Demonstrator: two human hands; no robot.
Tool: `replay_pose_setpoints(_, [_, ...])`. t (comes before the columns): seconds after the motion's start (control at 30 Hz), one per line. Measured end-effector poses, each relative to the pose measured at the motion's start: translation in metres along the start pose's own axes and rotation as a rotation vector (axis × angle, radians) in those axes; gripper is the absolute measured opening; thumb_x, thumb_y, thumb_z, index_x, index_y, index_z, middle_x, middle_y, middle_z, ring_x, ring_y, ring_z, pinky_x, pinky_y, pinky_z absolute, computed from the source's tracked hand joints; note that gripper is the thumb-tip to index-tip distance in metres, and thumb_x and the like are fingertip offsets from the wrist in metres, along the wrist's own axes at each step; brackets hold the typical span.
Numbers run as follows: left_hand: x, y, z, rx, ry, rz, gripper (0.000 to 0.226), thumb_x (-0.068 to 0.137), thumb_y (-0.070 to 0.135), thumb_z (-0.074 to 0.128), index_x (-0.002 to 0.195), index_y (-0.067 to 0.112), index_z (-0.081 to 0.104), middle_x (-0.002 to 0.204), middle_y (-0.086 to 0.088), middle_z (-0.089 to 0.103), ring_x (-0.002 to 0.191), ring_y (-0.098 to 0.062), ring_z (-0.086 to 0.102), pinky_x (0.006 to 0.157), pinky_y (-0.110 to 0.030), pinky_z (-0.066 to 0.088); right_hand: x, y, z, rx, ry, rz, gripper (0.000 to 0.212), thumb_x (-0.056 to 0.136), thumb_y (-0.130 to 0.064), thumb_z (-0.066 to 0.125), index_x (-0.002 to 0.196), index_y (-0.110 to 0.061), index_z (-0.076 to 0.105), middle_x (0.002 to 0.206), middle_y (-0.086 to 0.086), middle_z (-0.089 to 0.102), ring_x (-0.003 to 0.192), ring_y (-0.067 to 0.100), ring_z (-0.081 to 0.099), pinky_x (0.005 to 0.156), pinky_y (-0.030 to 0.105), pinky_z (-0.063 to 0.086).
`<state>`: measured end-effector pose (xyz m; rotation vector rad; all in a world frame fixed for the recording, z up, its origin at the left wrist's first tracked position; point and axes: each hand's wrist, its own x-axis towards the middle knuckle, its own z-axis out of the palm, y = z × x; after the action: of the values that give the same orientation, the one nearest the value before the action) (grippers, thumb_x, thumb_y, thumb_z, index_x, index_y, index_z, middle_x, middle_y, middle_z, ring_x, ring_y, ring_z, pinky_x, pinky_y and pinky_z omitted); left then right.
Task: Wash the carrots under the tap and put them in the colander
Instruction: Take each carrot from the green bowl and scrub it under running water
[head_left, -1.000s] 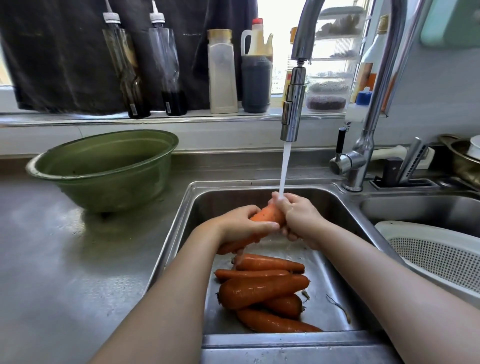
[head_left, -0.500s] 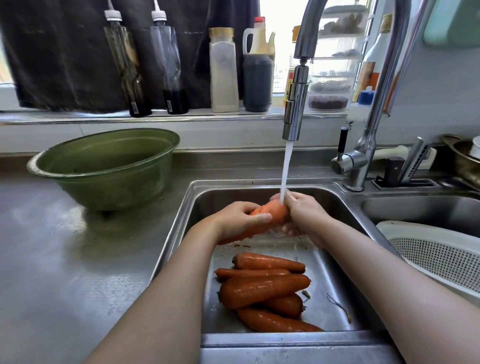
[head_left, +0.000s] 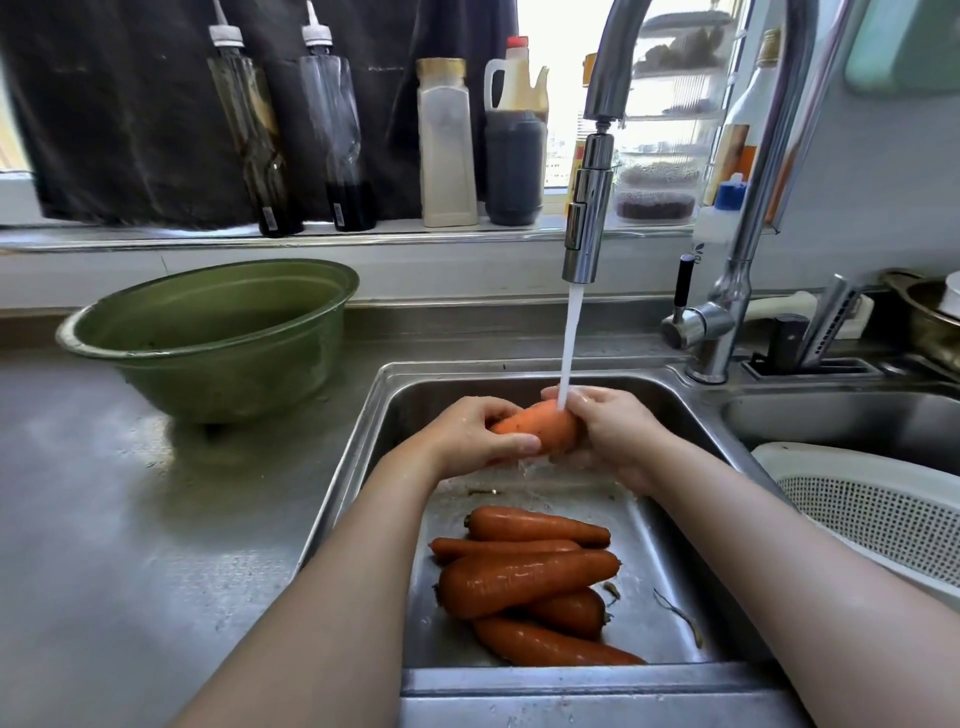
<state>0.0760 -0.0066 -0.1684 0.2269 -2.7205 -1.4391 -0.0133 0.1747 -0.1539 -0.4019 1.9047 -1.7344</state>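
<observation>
"Carrot being washed: where is it just now?"

"One carrot (head_left: 540, 428) lies crosswise in both hands over the sink (head_left: 670, 410), straight under the tap (head_left: 587, 228). The stream of water (head_left: 569, 343) lands on its thick end, close by the right hand."

"And how do the hands hold it?"

"The left hand (head_left: 475, 441) is curled round the thinner end, thumb along the front. The right hand (head_left: 618, 436) wraps the thick end from the other side. Both grip it, and water runs off beneath them."

"What about the other carrots?"

"They lie in a pile (head_left: 524, 577) on the sink floor, nearer the person and well below the held one. Five of them, I think, but they overlap, so the count is not sure."

"Can you see the colander?"

"Yes, the white colander (head_left: 883, 514) sits in the second basin to the right, only partly in view — its perforated wall shows, and the frame edge cuts off the rest."

"Anything else nearby?"

"A green bowl (head_left: 208, 338) stands on the steel counter (head_left: 130, 519) left of the sink, and bottles (head_left: 447, 145) line the window ledge behind it."
</observation>
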Motion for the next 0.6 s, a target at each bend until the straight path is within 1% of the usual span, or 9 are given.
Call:
replay_pose_setpoints(0.07, [-0.001, -0.004, -0.004, 0.037, 0.027, -0.016, 0.048, 0.085, 0.052, 0.078, 0.126, 0.029, 0.066, 0.114, 0.005, 0.070, 0.103, -0.013, 0.068, 0.093, -0.036, 0.059, -0.002, 0.002, -0.008, 0.059, -0.212, 0.030, 0.027, 0.106, -0.017, 0.056, 0.132, -0.016, 0.064, 0.125, 0.020, 0.067, 0.106, 0.039, 0.073, 0.086, 0.050, 0.062])
replay_pose_setpoints(0.13, [-0.001, -0.007, -0.009, 0.042, 0.035, -0.027, 0.041, 0.087, 0.052, 0.076, 0.120, 0.030, 0.070, 0.110, 0.006, 0.072, 0.102, -0.013, 0.069, 0.095, -0.038, 0.058, -0.002, 0.004, -0.013, 0.066, -0.284, 0.033, 0.036, 0.102, -0.011, 0.062, 0.138, -0.017, 0.060, 0.127, 0.021, 0.066, 0.107, 0.038, 0.073, 0.091, 0.050, 0.061])
replay_pose_setpoints(0.2, [-0.003, -0.008, -0.011, 0.020, 0.031, -0.027, 0.034, 0.090, 0.052, 0.073, 0.117, 0.031, 0.072, 0.107, 0.006, 0.075, 0.100, -0.013, 0.071, 0.096, -0.041, 0.058, 0.000, 0.007, -0.009, 0.015, -0.192, -0.009, 0.038, 0.096, -0.017, 0.072, 0.134, -0.020, 0.064, 0.126, 0.019, 0.067, 0.105, 0.036, 0.074, 0.089, 0.049, 0.062])
replay_pose_setpoints(0.3, [-0.005, -0.006, -0.011, -0.016, 0.020, -0.011, 0.032, 0.092, 0.047, 0.072, 0.120, 0.032, 0.072, 0.107, 0.006, 0.075, 0.100, -0.013, 0.072, 0.097, -0.041, 0.059, 0.001, 0.005, 0.006, -0.022, 0.031, -0.049, 0.033, 0.088, -0.036, 0.081, 0.117, -0.022, 0.072, 0.116, 0.014, 0.071, 0.098, 0.034, 0.075, 0.079, 0.044, 0.065])
replay_pose_setpoints(0.37, [-0.006, -0.005, -0.009, -0.027, 0.010, 0.000, 0.036, 0.091, 0.048, 0.074, 0.123, 0.034, 0.071, 0.111, 0.006, 0.074, 0.103, -0.013, 0.071, 0.097, -0.040, 0.059, 0.003, 0.003, 0.011, 0.015, 0.143, -0.021, 0.033, 0.088, -0.044, 0.079, 0.110, -0.019, 0.075, 0.106, 0.013, 0.075, 0.091, 0.035, 0.075, 0.076, 0.047, 0.066])
replay_pose_setpoints(0.4, [-0.005, -0.005, -0.009, -0.031, 0.007, 0.002, 0.040, 0.089, 0.050, 0.075, 0.125, 0.035, 0.070, 0.113, 0.006, 0.073, 0.105, -0.013, 0.070, 0.098, -0.040, 0.058, 0.005, 0.003, 0.011, 0.040, 0.154, -0.010, 0.028, 0.092, -0.043, 0.075, 0.106, -0.018, 0.077, 0.104, 0.013, 0.076, 0.089, 0.036, 0.076, 0.076, 0.049, 0.065])
replay_pose_setpoints(0.43, [-0.005, -0.005, -0.008, -0.036, 0.006, 0.000, 0.044, 0.087, 0.053, 0.076, 0.127, 0.035, 0.069, 0.115, 0.007, 0.072, 0.107, -0.014, 0.069, 0.099, -0.040, 0.057, 0.005, 0.002, 0.009, 0.063, 0.124, -0.003, 0.025, 0.097, -0.039, 0.070, 0.104, -0.017, 0.078, 0.104, 0.013, 0.077, 0.089, 0.036, 0.076, 0.077, 0.051, 0.065])
replay_pose_setpoints(0.5, [-0.005, -0.006, -0.009, -0.044, 0.000, -0.008, 0.050, 0.086, 0.055, 0.076, 0.131, 0.035, 0.067, 0.117, 0.007, 0.071, 0.108, -0.013, 0.069, 0.099, -0.039, 0.057, 0.006, 0.004, -0.001, 0.104, -0.003, 0.004, 0.024, 0.104, -0.031, 0.060, 0.112, -0.016, 0.076, 0.113, 0.017, 0.076, 0.095, 0.037, 0.076, 0.085, 0.054, 0.063])
replay_pose_setpoints(0.6, [-0.007, -0.009, -0.011, -0.058, -0.016, -0.017, 0.045, 0.091, 0.049, 0.073, 0.132, 0.034, 0.068, 0.118, 0.008, 0.073, 0.108, -0.011, 0.070, 0.099, -0.034, 0.056, 0.002, 0.006, -0.012, 0.167, -0.200, 0.019, 0.025, 0.108, -0.021, 0.052, 0.126, -0.016, 0.067, 0.121, 0.022, 0.072, 0.109, 0.041, 0.072, 0.099, 0.059, 0.055])
